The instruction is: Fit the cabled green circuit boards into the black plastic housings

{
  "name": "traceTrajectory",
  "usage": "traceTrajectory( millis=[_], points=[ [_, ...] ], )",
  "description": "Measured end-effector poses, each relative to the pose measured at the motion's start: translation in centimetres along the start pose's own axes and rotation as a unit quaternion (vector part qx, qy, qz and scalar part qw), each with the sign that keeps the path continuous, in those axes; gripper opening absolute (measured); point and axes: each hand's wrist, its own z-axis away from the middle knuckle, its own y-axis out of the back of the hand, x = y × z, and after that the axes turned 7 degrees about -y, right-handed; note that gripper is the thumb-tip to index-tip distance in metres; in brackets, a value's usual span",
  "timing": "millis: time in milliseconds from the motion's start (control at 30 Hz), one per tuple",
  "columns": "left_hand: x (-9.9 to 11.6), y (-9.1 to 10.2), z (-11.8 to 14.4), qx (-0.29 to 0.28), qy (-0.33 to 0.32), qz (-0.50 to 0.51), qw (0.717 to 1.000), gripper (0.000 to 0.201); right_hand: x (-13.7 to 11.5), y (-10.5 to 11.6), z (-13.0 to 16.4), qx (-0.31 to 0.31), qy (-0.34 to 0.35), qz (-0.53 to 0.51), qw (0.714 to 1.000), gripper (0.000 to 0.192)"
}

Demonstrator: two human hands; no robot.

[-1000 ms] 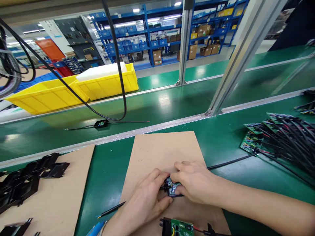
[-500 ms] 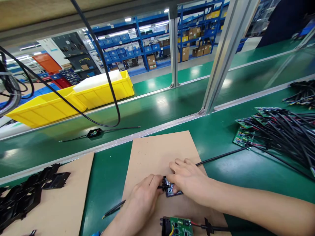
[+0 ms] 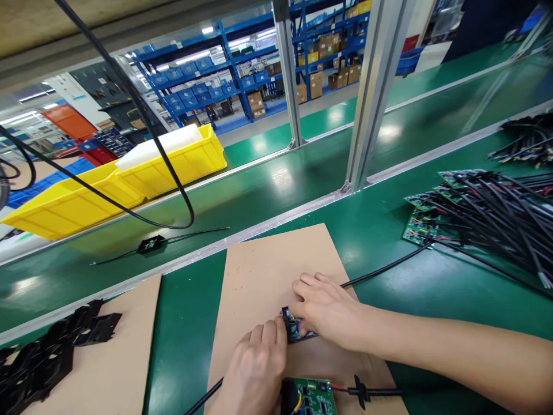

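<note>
Holding one black case (image 3: 290, 338) in the right hand's (image 3: 326, 308) fingers, with one circuit board (image 3: 295, 327) sitting inside, on the near half of one cardboard sheet (image 3: 268, 265). Bunching the left hand's (image 3: 259, 351) fingers narrowly at the case's left end; being unable to tell their grip. Counting one green board (image 3: 315, 397) nearer, two yellow bins (image 3: 185, 164) far left. Seeing one white block (image 3: 159, 145) filling the right one.
</note>
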Motion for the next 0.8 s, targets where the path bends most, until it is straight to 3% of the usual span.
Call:
traceTrajectory(
  millis=[100, 233, 467, 633, 800],
  points=[
    [0.8, -0.2, -0.4, -0.011, 0.028, -0.053, 0.998, 0.043, -0.2, 0.2, 0.0, 0.001, 0.002, -0.004, 1.000, 0.010],
    [1.5, -0.8, -1.2, 0.020, 0.050, -0.068, 0.996, 0.038, -0.1, 0.5, -0.3, -0.007, 0.004, -0.011, 1.000, 0.012],
    [-0.1, -0.9, -0.8, 0.091, 0.053, -0.027, 0.994, 0.021, -0.9, 1.0, 0.0, 0.009, 0.018, 0.014, 1.000, 0.009],
    [-1.0, -1.3, -0.3, 0.211, -0.010, 0.052, 0.976, 0.025, -3.8, -0.2, 0.8, 0.027, 0.031, 0.060, 0.997, 0.013],
    [-1.3, -2.3, -0.6, 0.224, -0.045, 0.133, 0.964, 0.026, -4.7, -1.4, 0.9, -0.009, 0.027, 0.078, 0.997, 0.019]
  ],
)
